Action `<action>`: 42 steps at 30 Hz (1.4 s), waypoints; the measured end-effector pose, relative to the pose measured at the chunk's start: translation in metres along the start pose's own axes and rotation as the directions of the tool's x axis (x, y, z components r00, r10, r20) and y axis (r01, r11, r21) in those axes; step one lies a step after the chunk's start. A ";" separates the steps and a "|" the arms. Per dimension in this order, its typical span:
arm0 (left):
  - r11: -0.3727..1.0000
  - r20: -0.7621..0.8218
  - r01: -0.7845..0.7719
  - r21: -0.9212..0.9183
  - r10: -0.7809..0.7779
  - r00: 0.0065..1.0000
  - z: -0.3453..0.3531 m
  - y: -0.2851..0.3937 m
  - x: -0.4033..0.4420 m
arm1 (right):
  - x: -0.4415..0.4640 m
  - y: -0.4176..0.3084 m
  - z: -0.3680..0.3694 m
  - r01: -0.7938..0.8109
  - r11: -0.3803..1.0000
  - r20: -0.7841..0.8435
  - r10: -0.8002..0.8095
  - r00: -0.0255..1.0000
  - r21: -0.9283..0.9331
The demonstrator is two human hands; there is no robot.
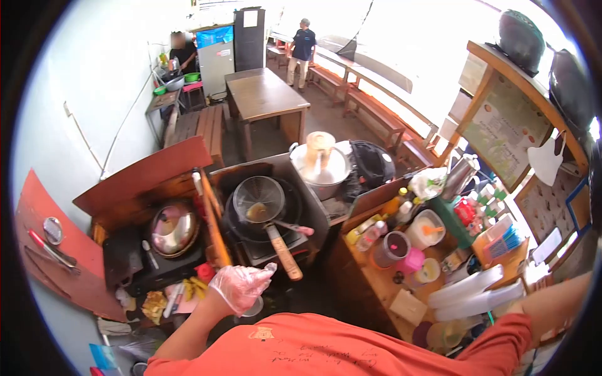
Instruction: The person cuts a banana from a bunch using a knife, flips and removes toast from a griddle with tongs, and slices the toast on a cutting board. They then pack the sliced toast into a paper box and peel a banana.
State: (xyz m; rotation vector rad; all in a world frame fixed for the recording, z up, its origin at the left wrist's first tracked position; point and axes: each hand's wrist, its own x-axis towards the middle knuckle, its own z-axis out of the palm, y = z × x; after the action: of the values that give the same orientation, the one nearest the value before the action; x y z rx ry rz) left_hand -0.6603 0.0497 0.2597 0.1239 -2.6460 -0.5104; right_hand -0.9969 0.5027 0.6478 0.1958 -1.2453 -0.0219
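Observation:
My left hand (242,288) wears a clear plastic glove and hovers at the near edge of the stove; its fingers are bunched, and whatever they hold cannot be made out. Just ahead of it, a wire strainer (258,199) with a wooden handle (284,254) rests over a dark wok (235,222). A pink-tipped utensil (305,230) lies beside the strainer. Below the glove is a small round container (253,307). My right arm (558,307) reaches out to the far right, and its hand is out of sight.
A lidded pan (174,230) sits on the left burner. Behind the stove stands a large pot (320,166). Bottles, tubs and white containers (470,288) crowd the right counter (376,276). Two people (302,47) (183,53) are farther back, near a wooden table (266,91).

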 end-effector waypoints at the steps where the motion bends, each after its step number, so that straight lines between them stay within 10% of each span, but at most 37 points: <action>1: 1.000 -0.044 -0.027 -0.009 0.026 0.999 -0.012 -0.008 -0.009 | -0.012 -0.033 -0.011 -0.028 0.992 0.023 0.026 0.999 0.125; 4: 0.983 -0.215 -0.093 -0.156 0.058 0.975 -0.043 -0.035 -0.032 | -0.056 -0.141 -0.055 -0.157 0.863 0.153 0.094 0.984 0.480; 7: 0.752 0.001 0.261 -0.605 -0.327 0.945 -0.065 -0.057 -0.057 | -0.103 -0.258 -0.110 -0.343 0.621 0.372 0.088 0.924 0.705; 9: 0.807 -0.138 0.231 -0.544 -0.358 0.923 -0.088 -0.064 -0.066 | -0.133 -0.336 -0.157 -0.445 0.440 0.513 -0.042 0.857 0.780; 11: 0.407 -0.185 0.019 -0.913 -0.456 0.871 -0.086 -0.075 -0.082 | -0.167 -0.414 -0.212 -0.668 0.052 0.655 -0.265 0.707 0.742; 12: 0.184 -0.234 -0.167 -0.969 -0.449 0.862 -0.084 -0.088 -0.088 | -0.190 -0.459 -0.244 -0.809 -0.583 0.726 -0.524 0.445 0.075; 13: -0.171 -0.235 -0.321 -0.931 -0.393 0.889 -0.067 -0.114 -0.100 | -0.202 -0.494 -0.276 -0.413 -0.681 0.612 -0.729 0.307 -0.604; 16: -0.468 -0.113 -0.420 -0.777 -0.552 0.826 -0.086 -0.099 -0.130 | -0.238 -0.549 -0.345 0.136 -0.173 0.215 -0.887 0.409 -0.975; 18: -0.441 -0.110 -0.404 -0.801 -0.556 0.824 -0.094 -0.096 -0.149 | -0.210 -0.547 -0.386 -0.091 -0.301 0.285 -0.946 0.154 -0.949; 22: -0.131 -0.146 -0.306 -0.943 -0.665 0.733 -0.102 -0.083 -0.174 | -0.234 -0.541 -0.413 -0.212 -0.129 0.120 -0.991 0.051 -0.969; 25: -0.282 -0.093 -0.452 -0.846 -0.758 0.646 -0.091 -0.072 -0.188 | -0.266 -0.542 -0.427 -0.140 0.081 -0.102 -0.983 0.153 -0.987; 26: -0.270 -0.109 -0.471 -0.840 -0.765 0.634 -0.089 -0.069 -0.195 | -0.269 -0.538 -0.431 -0.149 0.105 -0.111 -0.993 0.033 -0.983; 30: -0.144 -0.106 -0.370 -0.918 -0.808 0.579 -0.094 -0.041 -0.209 | -0.272 -0.526 -0.415 -0.284 0.116 -0.171 -0.969 0.179 -0.952; 34: -0.059 -0.096 -0.255 -0.965 -0.826 0.555 -0.093 -0.025 -0.237 | -0.312 -0.530 -0.402 -0.923 -0.278 0.162 -0.957 0.242 -0.266; 36: -0.097 0.053 -0.033 -0.995 -0.764 0.643 -0.104 -0.021 -0.248 | -0.226 -0.511 -0.389 -0.070 0.126 -0.127 -0.992 0.018 -0.990; 38: -0.091 0.091 0.034 -0.995 -0.750 0.655 -0.104 -0.022 -0.263 | -0.256 -0.531 -0.385 -0.234 0.235 -0.223 -0.972 -0.080 -0.943; 40: 0.202 0.115 0.398 -0.895 -0.757 0.644 -0.102 -0.033 -0.289 | -0.255 -0.529 -0.392 -0.837 0.140 -0.251 -0.968 -0.003 -0.529; 42: 0.226 0.144 0.446 -0.866 -0.740 0.657 -0.102 -0.040 -0.309 | -0.251 -0.535 -0.411 -0.973 -0.075 -0.322 -0.936 0.145 -0.220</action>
State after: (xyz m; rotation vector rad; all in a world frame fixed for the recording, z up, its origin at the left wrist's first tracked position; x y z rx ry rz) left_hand -0.3378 0.0301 0.2047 0.8759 -1.6070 -1.8560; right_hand -0.6423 0.0639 0.2013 -1.3759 0.9665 -0.7634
